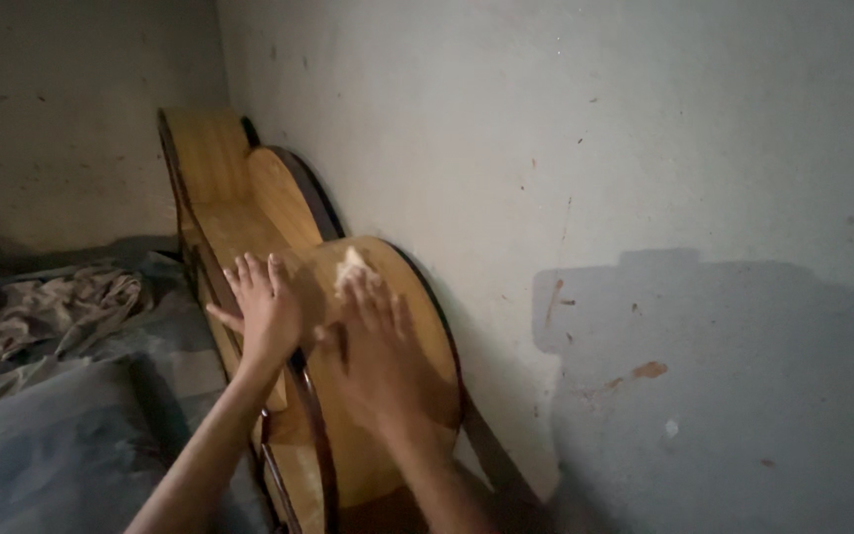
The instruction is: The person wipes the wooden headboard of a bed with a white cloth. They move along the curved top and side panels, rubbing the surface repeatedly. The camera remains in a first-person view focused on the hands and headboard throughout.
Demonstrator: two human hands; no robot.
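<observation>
**Two hands on a guitar body by the wall**

The right hand [376, 331] is lying flat, fingers spread, pressing what may be a small pale cloth [351, 265] against the nearest wooden guitar body [387, 435]. The left hand [264, 309] is resting open on its edge. More guitar bodies [224, 188] are leaning behind it along the grey wall [595, 148], with crumpled fabric [46, 311] lying to the left

Guitar bodies [249, 213]: amber-yellow wood, dark brown edging. Wall [644, 148]: pale grey-green, reddish specks. Cloth [42, 311]: dull beige-grey.
</observation>
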